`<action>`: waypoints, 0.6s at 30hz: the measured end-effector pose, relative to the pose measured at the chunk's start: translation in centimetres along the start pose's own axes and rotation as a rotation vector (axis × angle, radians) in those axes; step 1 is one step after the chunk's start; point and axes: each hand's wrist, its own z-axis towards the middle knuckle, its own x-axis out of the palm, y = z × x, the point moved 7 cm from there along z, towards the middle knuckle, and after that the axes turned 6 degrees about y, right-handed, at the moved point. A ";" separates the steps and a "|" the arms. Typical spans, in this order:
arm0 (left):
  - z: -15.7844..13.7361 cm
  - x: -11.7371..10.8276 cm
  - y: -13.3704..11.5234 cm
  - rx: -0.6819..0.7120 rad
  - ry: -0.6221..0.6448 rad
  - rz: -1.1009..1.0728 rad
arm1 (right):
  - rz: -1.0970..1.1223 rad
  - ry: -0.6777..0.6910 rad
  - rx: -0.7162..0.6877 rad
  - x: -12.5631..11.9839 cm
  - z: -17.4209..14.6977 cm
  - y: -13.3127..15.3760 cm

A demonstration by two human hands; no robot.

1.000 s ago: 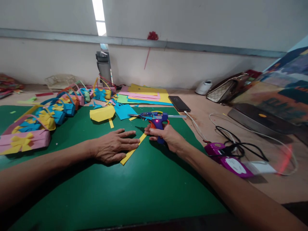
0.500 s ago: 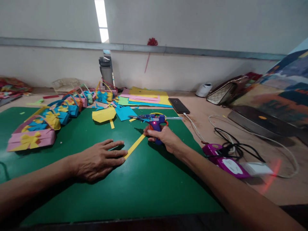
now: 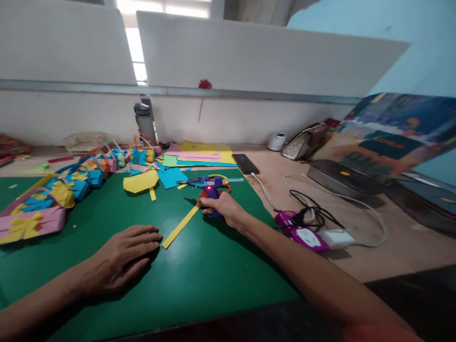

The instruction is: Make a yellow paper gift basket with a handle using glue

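My right hand (image 3: 223, 206) is wrapped round the grip of a blue glue gun (image 3: 213, 185) with a red light and a clear glue stick out of its back. Scissors (image 3: 226, 186) with an orange and yellow handle lie right by the gun. A yellow paper strip (image 3: 180, 228) slants across the green mat (image 3: 192, 280), its far end under my right hand. My left hand (image 3: 130, 251) rests on the mat with fingers stretched out, just left of the strip's near end and holding nothing. A folded yellow paper piece (image 3: 140, 182) and a blue sheet (image 3: 173, 177) lie beyond.
Small paper baskets (image 3: 39, 223) with bows line the left side. Coloured sheets (image 3: 203, 154), a phone (image 3: 245, 164) and a bottle (image 3: 144, 121) stand or lie at the back. On the right are a purple power strip (image 3: 301, 230), tangled cables (image 3: 315, 209) and a dark case (image 3: 342, 175).
My left hand has drawn back off the yellow strip, baring its near end. My right hand still holds the glue gun. The camera view has shifted right and up.
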 end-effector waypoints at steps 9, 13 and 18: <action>6.8 2.0 1.5 -0.041 0.221 -0.008 | -0.086 -0.045 -0.112 -0.4 -1.1 2.0; 7.9 3.2 1.8 -0.015 0.260 -0.026 | -0.236 -0.096 -0.162 -1.2 -1.3 2.6; 7.4 3.3 2.2 -0.030 0.206 -0.057 | -0.580 -0.179 -0.210 -2.7 -2.2 4.8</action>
